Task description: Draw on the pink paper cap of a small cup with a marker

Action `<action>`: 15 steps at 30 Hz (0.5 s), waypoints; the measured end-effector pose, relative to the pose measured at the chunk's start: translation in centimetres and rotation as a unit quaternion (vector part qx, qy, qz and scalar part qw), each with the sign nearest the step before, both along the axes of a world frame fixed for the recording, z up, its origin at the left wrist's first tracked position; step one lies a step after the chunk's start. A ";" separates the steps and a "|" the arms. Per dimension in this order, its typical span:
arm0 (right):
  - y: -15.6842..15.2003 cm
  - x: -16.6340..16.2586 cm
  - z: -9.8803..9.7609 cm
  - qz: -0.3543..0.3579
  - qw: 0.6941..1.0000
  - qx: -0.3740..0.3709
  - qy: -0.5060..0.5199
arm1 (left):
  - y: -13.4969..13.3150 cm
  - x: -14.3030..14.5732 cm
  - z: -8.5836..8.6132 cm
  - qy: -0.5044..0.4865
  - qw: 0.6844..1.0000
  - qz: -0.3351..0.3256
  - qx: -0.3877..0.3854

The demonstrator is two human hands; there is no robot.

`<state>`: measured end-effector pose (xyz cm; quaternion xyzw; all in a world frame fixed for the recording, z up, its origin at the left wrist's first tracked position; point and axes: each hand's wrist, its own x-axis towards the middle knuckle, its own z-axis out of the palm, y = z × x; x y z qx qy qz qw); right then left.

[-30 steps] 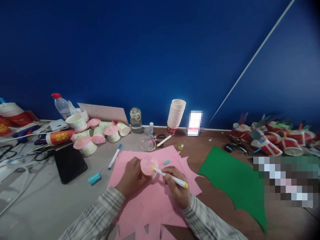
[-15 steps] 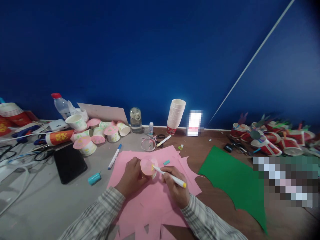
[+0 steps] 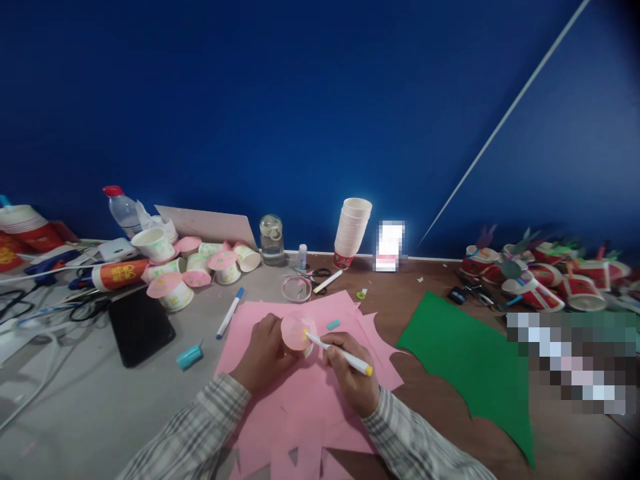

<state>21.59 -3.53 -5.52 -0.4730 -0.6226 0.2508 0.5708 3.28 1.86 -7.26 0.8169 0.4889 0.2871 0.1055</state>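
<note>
The left hand (image 3: 265, 348) holds a paper cup (image 3: 308, 351) topped by a pink disc (image 3: 293, 331); the right hand (image 3: 353, 375) grips a white marker (image 3: 350, 359), its tip at a yellow patch on the disc. The cup is between the hands, over pink paper (image 3: 280, 413) on the table (image 3: 90, 413). Beyond lie a green sheet (image 3: 465, 363), right, and a blue-capped marker (image 3: 230, 314), left.

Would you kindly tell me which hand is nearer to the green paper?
Right: the right hand is left of the green paper, across a gap; the left hand is farther left.
</note>
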 end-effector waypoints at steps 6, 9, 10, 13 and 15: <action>0.0 0.0 -0.4 -0.002 1.000 -0.019 0.010 | -0.1 0.1 0.1 -0.001 1.000 0.000 0.005; 0.0 0.0 -0.4 -0.001 1.000 -0.019 0.016 | 0.0 0.1 0.1 -0.003 1.000 -0.002 0.000; 0.0 0.0 -0.4 -0.001 1.000 -0.020 0.019 | 0.0 0.1 0.1 -0.003 1.000 -0.001 -0.001; 0.1 0.1 -0.6 0.000 1.000 -0.024 0.018 | -0.1 0.1 0.1 -0.005 1.000 -0.001 -0.007; 0.1 0.1 -0.7 -0.003 1.000 -0.026 0.014 | -0.1 0.1 0.1 -0.006 1.000 -0.002 -0.011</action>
